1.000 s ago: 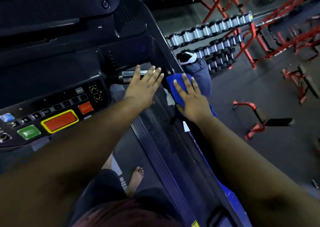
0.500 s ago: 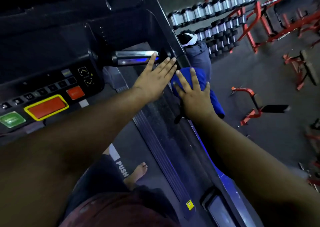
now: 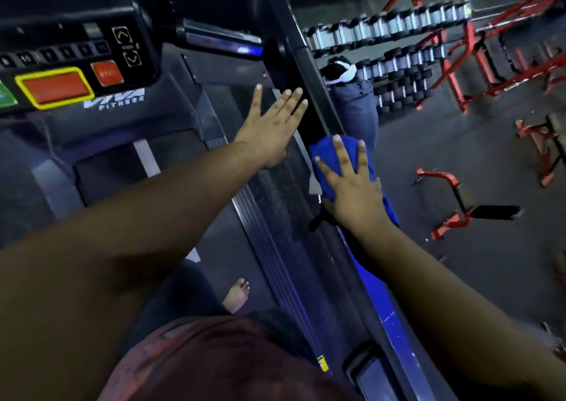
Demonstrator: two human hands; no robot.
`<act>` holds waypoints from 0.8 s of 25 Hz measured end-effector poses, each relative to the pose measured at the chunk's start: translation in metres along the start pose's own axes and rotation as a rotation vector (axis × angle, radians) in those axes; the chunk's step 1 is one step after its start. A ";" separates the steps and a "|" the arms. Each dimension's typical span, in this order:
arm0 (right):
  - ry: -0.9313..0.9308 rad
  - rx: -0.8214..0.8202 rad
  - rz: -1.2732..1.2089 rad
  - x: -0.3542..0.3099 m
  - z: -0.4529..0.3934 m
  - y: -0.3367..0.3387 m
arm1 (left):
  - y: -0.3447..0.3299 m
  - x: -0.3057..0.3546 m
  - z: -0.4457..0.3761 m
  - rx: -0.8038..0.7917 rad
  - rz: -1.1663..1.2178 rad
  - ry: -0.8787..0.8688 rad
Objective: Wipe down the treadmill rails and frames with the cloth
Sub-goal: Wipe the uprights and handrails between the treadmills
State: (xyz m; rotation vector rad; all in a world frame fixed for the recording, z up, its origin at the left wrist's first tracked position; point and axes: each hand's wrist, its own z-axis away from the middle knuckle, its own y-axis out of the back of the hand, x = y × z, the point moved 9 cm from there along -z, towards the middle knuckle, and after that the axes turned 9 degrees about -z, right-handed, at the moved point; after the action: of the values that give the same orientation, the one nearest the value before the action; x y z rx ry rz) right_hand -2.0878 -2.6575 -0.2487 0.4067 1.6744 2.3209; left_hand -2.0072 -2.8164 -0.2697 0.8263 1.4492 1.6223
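Observation:
A blue cloth (image 3: 324,152) lies bunched on the treadmill's right side rail (image 3: 309,247), a dark strip running from the upright down to the lower right. My right hand (image 3: 352,183) presses flat on the cloth with straight, spread fingers. My left hand (image 3: 272,128) rests flat on the rail just left of the cloth, fingers straight and pointing toward the black upright (image 3: 300,51). A chrome handlebar (image 3: 220,40) crosses above my left hand.
The console (image 3: 61,72) with red, yellow-edged and green buttons sits at upper left. The belt (image 3: 122,192) and my bare foot (image 3: 237,293) lie below. Dumbbell racks (image 3: 398,33), red frames (image 3: 490,63), a red bench (image 3: 453,207) and a grey bag (image 3: 356,109) stand right.
Both hands have slid back down the rail toward me, away from the handlebar. The cloth moved with my right hand, and the hands are now farther apart.

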 end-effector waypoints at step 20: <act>-0.054 0.179 -0.281 0.040 0.037 -0.010 | 0.002 0.100 0.043 0.000 0.264 -0.006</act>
State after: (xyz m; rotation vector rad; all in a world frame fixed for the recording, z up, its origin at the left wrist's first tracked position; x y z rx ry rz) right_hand -2.1109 -2.6073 -0.2443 0.2464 1.7909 1.9530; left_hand -2.0177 -2.7083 -0.2653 1.0576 1.3809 1.8107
